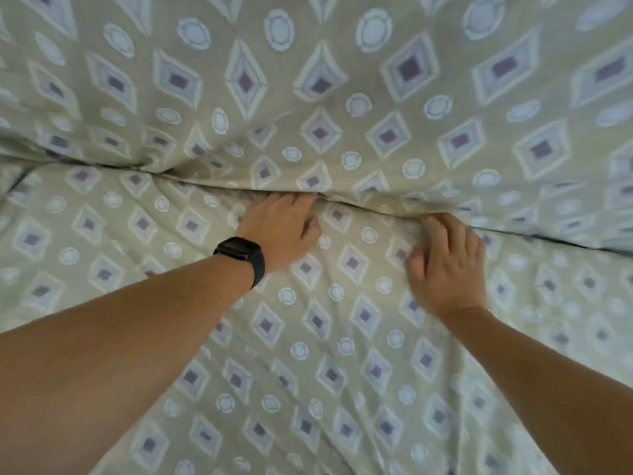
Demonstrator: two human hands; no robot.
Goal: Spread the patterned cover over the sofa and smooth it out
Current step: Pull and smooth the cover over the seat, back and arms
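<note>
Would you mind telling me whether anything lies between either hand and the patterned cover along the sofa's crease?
Nothing visible does. The left hand and the right hand both rest directly on the patterned cover, fingers pushing into the crease where seat meets backrest. Only wrinkled fabric surrounds them.

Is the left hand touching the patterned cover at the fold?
Touching. The head view shows the left hand lying on the patterned cover, its fingertips pushed into the crease.

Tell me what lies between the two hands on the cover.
Only cover: between the left hand and right hand the head view shows bare patterned cloth, slightly wrinkled, with nothing on it.
</note>
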